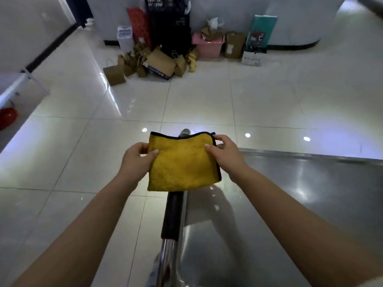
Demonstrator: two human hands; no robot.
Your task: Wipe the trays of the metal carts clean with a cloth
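Left hand (136, 157) and right hand (224, 151) pinch a fuzzy yellow square cloth (182, 162) above steel tray (290, 204).

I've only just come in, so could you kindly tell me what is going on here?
A person holds a folded yellow cloth in both hands, the left hand pinching its left edge and the right hand its upper right corner. The cloth is held up over the cart handle, beside the steel tray. It is not touching the tray, so wiping is not under way at this moment.
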